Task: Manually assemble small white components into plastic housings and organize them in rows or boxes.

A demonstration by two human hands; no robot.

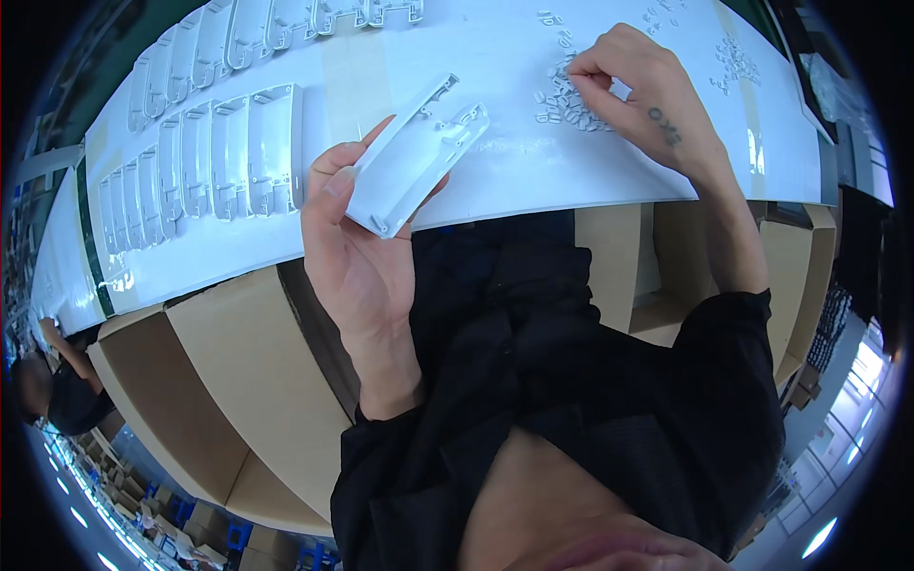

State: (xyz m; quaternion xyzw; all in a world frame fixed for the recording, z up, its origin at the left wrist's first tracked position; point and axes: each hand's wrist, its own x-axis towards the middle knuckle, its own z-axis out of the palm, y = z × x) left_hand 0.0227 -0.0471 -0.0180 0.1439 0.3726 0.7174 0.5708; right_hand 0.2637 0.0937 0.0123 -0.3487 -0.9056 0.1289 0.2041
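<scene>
My left hand (pixel 360 252) grips a long white plastic housing shell (pixel 405 167) by its sides, fingers wrapped round it. The shell is tilted above the table's near edge, its hollow inside facing up, with small posts and clips at its far end. My right hand (pixel 652 95) is over a loose pile of small pale plastic pieces (pixel 571 107), thumb and forefinger pinched together at the pile's edge. Whatever is between those fingertips is too small or hidden to make out.
White shells (pixel 228 157) like the held one stand in two rows on the white table (pixel 514 176) at left. More small pieces (pixel 735 65) lie at far right. Open cardboard boxes (pixel 238 352) flank me below the table edge. Another person (pixel 71 390) is at far left.
</scene>
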